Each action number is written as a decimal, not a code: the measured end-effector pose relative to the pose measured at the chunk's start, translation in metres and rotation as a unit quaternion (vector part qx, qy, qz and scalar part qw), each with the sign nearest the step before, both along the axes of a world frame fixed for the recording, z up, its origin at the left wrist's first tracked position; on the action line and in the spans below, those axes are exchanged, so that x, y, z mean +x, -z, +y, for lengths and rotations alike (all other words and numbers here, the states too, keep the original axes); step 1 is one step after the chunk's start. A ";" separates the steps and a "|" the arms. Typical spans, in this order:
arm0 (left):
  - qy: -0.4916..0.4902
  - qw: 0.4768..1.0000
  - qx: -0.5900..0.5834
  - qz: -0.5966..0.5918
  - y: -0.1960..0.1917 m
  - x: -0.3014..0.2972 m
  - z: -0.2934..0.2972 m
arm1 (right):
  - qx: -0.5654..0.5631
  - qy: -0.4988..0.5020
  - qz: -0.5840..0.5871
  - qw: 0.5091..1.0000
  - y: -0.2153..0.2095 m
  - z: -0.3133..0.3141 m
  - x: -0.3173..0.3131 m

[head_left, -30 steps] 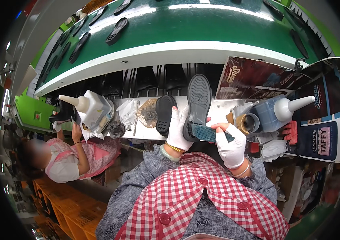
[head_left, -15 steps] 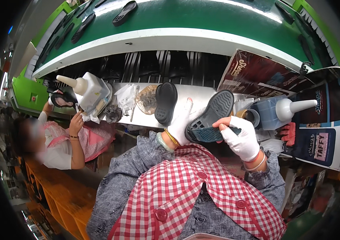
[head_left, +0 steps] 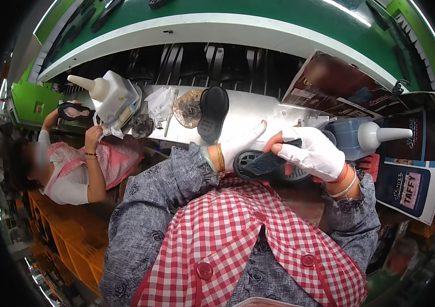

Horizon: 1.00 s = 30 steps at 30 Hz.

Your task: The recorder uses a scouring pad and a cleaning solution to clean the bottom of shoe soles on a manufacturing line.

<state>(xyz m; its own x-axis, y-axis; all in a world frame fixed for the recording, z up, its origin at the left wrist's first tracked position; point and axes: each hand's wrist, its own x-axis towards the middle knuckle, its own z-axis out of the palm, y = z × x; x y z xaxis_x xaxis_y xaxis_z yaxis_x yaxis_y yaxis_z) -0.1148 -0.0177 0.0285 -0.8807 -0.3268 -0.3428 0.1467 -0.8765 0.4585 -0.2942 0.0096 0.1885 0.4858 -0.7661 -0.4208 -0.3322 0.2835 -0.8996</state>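
My left hand (head_left: 239, 145), in a white glove with bare fingertips, grips the left end of a black shoe sole (head_left: 299, 174) in front of my apron. Its thumb points up and away, and the other fingers are hidden beneath the sole. My right hand (head_left: 316, 153), gloved alike, pinches a dark, textured insole-like piece (head_left: 263, 165) between thumb and fingertips. That piece lies tilted over the sole and covers part of its inside. Another black shoe sole (head_left: 213, 113) rests on the bench beyond my left hand.
Left along the metal bench (head_left: 258, 110) are a white nozzle bottle (head_left: 112, 94), crumpled white paper (head_left: 160, 106) and a bag of dark bits (head_left: 188, 108). A bluish nozzle bottle (head_left: 348, 134) and printed cartons (head_left: 407, 179) flank the right. Behind runs a green conveyor (head_left: 258, 10). A co-worker (head_left: 69, 169) sits left.
The held sole has swung from upright to nearly level, its far end coming down to the right. My right hand has moved up over it, still pinching the textured piece.
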 end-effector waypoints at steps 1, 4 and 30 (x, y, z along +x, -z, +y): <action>0.005 1.000 -0.021 -0.012 0.004 0.000 -0.003 | -0.002 -0.007 -0.002 1.000 0.000 -0.001 0.002; 0.022 0.997 -0.061 -0.030 0.007 0.002 -0.007 | 0.013 -0.001 -0.016 1.000 0.002 -0.003 0.007; -0.206 0.970 -0.122 0.046 0.019 0.020 -0.041 | -0.136 0.526 -0.029 0.839 0.109 0.073 -0.139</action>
